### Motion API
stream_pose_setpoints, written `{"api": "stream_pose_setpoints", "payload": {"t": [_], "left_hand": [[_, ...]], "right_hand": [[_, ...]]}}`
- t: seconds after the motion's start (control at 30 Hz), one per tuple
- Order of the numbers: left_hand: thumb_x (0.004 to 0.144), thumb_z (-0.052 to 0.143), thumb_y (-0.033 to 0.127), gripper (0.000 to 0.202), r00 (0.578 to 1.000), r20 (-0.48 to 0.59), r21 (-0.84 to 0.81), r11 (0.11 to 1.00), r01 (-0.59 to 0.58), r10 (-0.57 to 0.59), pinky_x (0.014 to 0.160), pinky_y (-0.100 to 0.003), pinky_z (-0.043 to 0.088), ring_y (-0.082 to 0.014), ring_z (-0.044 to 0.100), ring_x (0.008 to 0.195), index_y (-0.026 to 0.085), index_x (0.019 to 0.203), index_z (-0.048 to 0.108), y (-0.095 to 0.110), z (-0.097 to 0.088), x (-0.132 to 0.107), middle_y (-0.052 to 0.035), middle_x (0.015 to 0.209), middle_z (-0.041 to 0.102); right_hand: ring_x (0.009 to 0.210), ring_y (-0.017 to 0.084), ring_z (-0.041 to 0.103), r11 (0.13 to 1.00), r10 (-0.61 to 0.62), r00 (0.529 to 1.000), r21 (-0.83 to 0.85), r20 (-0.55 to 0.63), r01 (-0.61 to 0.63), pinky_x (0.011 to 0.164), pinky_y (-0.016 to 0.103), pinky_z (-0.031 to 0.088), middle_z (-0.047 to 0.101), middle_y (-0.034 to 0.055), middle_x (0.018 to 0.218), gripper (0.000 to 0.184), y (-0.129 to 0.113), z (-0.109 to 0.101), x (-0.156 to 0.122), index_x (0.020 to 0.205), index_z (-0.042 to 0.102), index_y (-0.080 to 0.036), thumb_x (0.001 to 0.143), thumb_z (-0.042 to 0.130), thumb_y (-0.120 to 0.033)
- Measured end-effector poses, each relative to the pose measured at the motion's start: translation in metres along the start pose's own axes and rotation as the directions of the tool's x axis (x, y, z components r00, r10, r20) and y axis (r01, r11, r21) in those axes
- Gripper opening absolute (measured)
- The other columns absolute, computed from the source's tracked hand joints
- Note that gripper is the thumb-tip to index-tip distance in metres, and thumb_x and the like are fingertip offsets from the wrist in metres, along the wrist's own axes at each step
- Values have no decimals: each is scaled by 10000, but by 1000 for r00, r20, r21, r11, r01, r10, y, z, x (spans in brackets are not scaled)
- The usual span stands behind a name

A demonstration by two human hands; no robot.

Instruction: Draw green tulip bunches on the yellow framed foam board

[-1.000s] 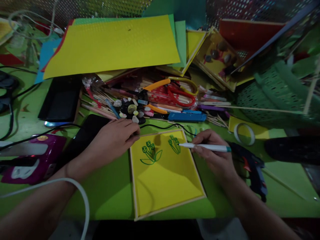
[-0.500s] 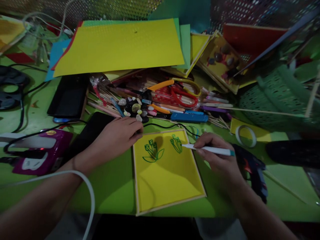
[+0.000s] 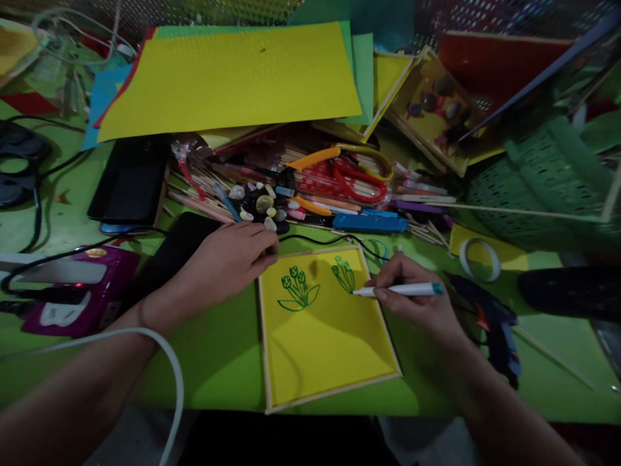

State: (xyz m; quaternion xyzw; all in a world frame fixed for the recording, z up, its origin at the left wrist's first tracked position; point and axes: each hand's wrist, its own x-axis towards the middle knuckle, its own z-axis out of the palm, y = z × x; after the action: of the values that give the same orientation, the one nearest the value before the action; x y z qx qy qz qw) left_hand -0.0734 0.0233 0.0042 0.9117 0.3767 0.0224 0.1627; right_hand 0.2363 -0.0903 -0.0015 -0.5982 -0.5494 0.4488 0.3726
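A yellow panel (image 3: pixel 330 353) edged with pale strips lies flat near the front edge of the green tabletop (image 3: pixel 218 369), between the two hands, bearing a larger green flower drawing (image 3: pixel 303 301) at its upper left and a smaller flower drawing (image 3: pixel 345 278) at its upper right. The right hand (image 3: pixel 422 312) pinches a white marker (image 3: pixel 412 289) low on the barrel, probably for fine control, its tip at the smaller drawing's foot. The left hand (image 3: pixel 235 255) rests by the upper left corner, fingers curled, perhaps to steady the panel; whether they grip it I cannot tell. A black cable (image 3: pixel 320 241) runs just beyond the far edge, and behind it stones (image 3: pixel 264 204), a blue cutter (image 3: pixel 369 223) and thin sticks (image 3: pixel 206 188) crowd the space, leaving little room that way. The glue gun (image 3: pixel 502 333) lies near the right wrist, the tape roll (image 3: pixel 464 256) behind it, while a white cable (image 3: pixel 180 388) loops across the left forearm and could snag it
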Motion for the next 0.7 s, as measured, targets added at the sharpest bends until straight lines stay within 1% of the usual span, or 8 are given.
{"api": "stream_pose_setpoints", "payload": {"t": [0.1,0.2,0.37,0.53,0.7], "left_hand": [[972,573,217,75,1000,-7,-2,1000,-10,10,818,-348,413,-234,640,922,205,935,637,0,0,0,-32,947,702],[974,568,216,80,1000,-9,0,1000,-5,5,817,-346,413,-234,641,926,206,936,638,-1,1,0,-35,949,701],[980,559,223,89,1000,-14,7,1000,0,0,816,-346,409,-232,638,919,208,934,634,-1,1,0,-34,949,702],[975,557,212,87,1000,-20,6,1000,-14,14,811,-342,403,-228,637,920,209,929,631,-1,2,-1,-30,942,702],[973,560,206,83,1000,-18,5,1000,-11,11,824,-349,411,-229,638,925,206,934,634,-1,2,-1,-29,945,699]], "right_hand": [[665,201,623,1000,-2,1000,-10,14,2,583,301,395,663,13,723,120,2,0,-1,800,642,-238,844,751,-263],[686,205,633,1000,11,1000,-19,3,-11,591,303,394,673,17,746,105,3,0,-3,809,638,-237,854,732,-240],[693,206,637,998,-16,1000,-65,13,17,582,301,387,661,15,732,109,2,0,-4,781,630,-235,843,718,-220],[685,204,640,991,-24,999,-128,27,27,571,298,393,651,8,706,105,0,1,-2,768,629,-236,837,707,-231],[672,202,633,991,-17,1000,-135,3,17,561,298,391,652,10,704,114,0,3,-1,766,619,-235,835,711,-239]]}}
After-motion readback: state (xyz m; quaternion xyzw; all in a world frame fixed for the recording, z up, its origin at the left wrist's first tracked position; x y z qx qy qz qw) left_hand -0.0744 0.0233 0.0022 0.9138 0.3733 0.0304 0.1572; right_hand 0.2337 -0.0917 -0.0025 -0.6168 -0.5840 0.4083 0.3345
